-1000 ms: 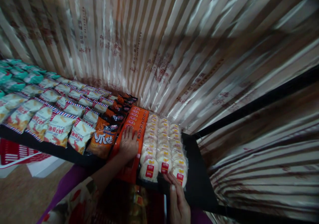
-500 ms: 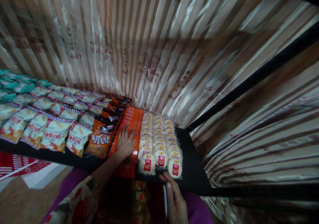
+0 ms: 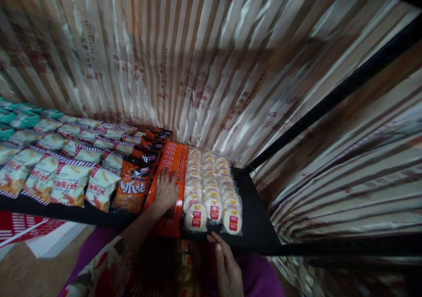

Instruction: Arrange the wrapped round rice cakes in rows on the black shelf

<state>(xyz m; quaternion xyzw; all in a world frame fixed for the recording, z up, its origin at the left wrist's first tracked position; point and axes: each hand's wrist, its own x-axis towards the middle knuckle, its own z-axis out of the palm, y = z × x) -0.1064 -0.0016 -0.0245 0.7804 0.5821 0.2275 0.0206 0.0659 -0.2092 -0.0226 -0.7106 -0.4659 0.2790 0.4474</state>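
My left hand lies flat, fingers spread, on a row of orange packages set on the black shelf. To the right of it are three rows of clear-wrapped round white crackers with red labels. Below the front edge of the shelf is my right hand, its fingers stretched out and nothing visible in it. An orange and black snack bag stands just left of my left hand.
White snack bags with striped edges fill the shelf's left part, with teal bags beyond. A striped plastic curtain hangs behind, crossed by a black bar. A red basket and a white box sit below.
My right hand has shifted slightly left and down along the shelf's front edge. My left hand stays on the orange packages. The view has tilted a little.
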